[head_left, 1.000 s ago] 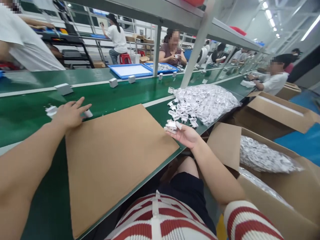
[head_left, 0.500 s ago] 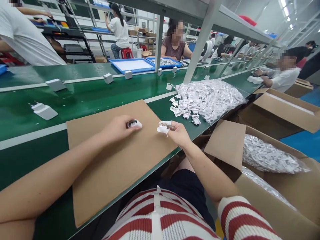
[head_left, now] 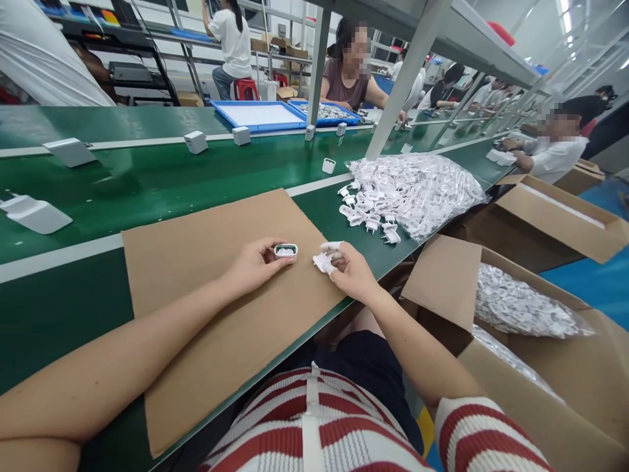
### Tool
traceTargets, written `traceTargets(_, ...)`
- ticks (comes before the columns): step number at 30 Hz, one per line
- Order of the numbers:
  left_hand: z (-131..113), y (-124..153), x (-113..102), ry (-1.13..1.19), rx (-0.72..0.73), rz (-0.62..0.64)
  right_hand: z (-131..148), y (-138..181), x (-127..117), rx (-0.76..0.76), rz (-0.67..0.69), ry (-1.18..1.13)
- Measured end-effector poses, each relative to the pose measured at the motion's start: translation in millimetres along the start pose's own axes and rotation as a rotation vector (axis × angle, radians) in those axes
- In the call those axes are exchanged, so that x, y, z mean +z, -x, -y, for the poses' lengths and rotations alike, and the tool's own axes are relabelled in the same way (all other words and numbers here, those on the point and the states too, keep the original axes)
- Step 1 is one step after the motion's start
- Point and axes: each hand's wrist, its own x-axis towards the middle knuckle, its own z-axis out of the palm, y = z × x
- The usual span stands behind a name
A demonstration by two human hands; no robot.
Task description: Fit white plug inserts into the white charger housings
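My left hand (head_left: 258, 263) is closed round a white charger housing (head_left: 285, 251), its open end turned toward me and its dark inside showing. To the right of it, my right hand (head_left: 351, 267) pinches a white plug cover (head_left: 323, 263); white finger cots sit on some of its fingertips. The two parts are a short gap apart, both above the sheet of cardboard (head_left: 206, 314). Loose plug covers (head_left: 372, 225) lie past my right hand, at the mouth of a clear plastic bag (head_left: 422, 190) full of the same parts.
Several white chargers stand along the green conveyor belt (head_left: 147, 190), one large charger (head_left: 39, 213) at the left. Cardboard boxes (head_left: 442, 269) with bagged parts are at my right. A slanted metal post (head_left: 400, 85) rises beyond the belt. A co-worker (head_left: 346, 72) sits opposite beside blue trays (head_left: 258, 124).
My left hand has moved right and turned the housing so its open end shows. The plug cover in my right hand has tilted. Chargers on the belt have shifted left.
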Motion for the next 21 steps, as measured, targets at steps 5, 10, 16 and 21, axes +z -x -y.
traceTargets(5,3,-1,1,0.025,0.017,0.008,21,-19,10,-0.011,-0.060,-0.105)
traceTargets(10,10,-2,2,0.045,0.105,-0.009,46,-36,27,-0.288,0.143,0.159)
traceTargets(16,12,-2,2,0.070,0.173,0.030,54,-46,34,-0.470,0.266,0.588)
traceTargets(21,12,-1,0,-0.059,0.225,-0.001,57,-48,37,-0.560,0.281,0.602)
